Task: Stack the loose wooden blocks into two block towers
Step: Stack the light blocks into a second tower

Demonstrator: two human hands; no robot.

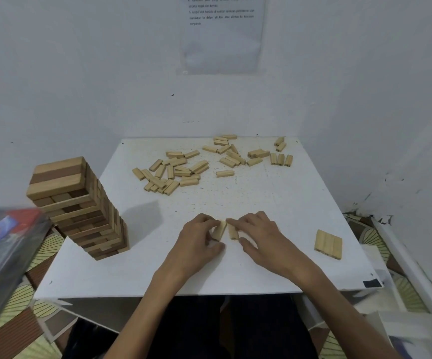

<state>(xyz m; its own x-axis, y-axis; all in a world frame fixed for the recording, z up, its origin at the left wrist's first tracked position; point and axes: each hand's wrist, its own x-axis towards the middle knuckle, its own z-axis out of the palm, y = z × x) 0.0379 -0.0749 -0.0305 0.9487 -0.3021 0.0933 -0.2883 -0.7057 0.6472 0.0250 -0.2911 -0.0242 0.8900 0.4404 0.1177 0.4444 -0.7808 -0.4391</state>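
Note:
A tall tower of wooden blocks point(85, 206) stands at the left edge of the white table point(274, 203). Loose wooden blocks point(173, 169) lie scattered across the far half, with more at the far right point(258, 154). A flat row of three blocks point(328, 244) lies near the right edge. At the near middle, my left hand point(199, 239) grips one block point(220, 230) and my right hand point(264, 237) grips another block point(232, 231), the two blocks side by side on the table and almost touching.
A blurred dark box with red and blue print point(0, 255) intrudes at the left. White walls close in behind and to the right, with a printed sheet point(222, 32) taped up. Patterned flooring point(15, 307) shows around the table.

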